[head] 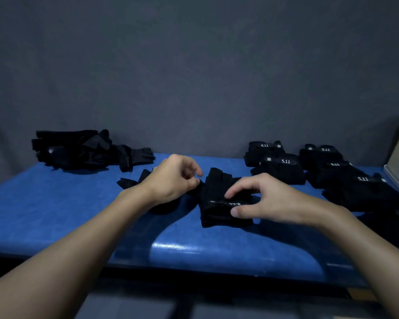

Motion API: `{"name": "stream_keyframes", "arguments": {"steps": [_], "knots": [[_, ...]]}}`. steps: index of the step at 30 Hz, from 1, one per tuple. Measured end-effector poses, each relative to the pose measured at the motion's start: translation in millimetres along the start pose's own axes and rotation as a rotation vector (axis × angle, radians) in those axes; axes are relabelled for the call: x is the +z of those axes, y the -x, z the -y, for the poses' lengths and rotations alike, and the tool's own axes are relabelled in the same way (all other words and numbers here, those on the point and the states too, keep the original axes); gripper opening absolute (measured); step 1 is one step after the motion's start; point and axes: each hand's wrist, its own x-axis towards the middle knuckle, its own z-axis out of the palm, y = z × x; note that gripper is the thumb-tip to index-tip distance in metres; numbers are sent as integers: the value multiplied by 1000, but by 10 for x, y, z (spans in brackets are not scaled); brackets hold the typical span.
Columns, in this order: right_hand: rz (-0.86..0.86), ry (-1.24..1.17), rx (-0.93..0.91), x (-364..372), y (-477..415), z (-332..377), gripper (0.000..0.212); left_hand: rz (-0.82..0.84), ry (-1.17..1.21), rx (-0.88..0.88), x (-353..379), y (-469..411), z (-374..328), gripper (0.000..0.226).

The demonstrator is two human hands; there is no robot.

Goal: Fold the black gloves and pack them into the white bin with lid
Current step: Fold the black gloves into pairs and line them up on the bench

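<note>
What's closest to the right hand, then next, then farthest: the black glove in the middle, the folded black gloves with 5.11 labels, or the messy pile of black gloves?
1. Black fabric glove, in the middle: the right hand holds it.
2. Folded black gloves with white 5.11 labels, on the right side.
3. Messy pile of black gloves, far left, at the back.

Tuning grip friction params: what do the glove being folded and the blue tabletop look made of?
The glove being folded: soft matte black fabric, probably a knit or synthetic. It creases and stacks limply and carries a small white printed label. The blue tabletop: smooth and semi-gloss, likely vinyl or padded leatherette. A bright highlight shows near its rounded front edge, but the exact material is uncertain.
</note>
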Motion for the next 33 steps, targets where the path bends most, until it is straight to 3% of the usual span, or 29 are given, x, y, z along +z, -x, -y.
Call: {"name": "stream_keyframes", "arguments": {"steps": [13,20,24,28,33], "knots": [[-131,-30,-92,17,-22,23,11,-63,45,3,-67,-9,41,13],[-14,10,-52,36,-21,-22,24,-2,-134,-29,-51,42,75,10],[-35,6,-68,-38,19,8,17,-53,-160,89,-48,80,-4,14],[-77,90,-75,6,3,-48,8,110,-209,209,11,147,-144,31],[50,198,-10,19,2,-127,16,300,-399,169,79,195,-119,48]]}}
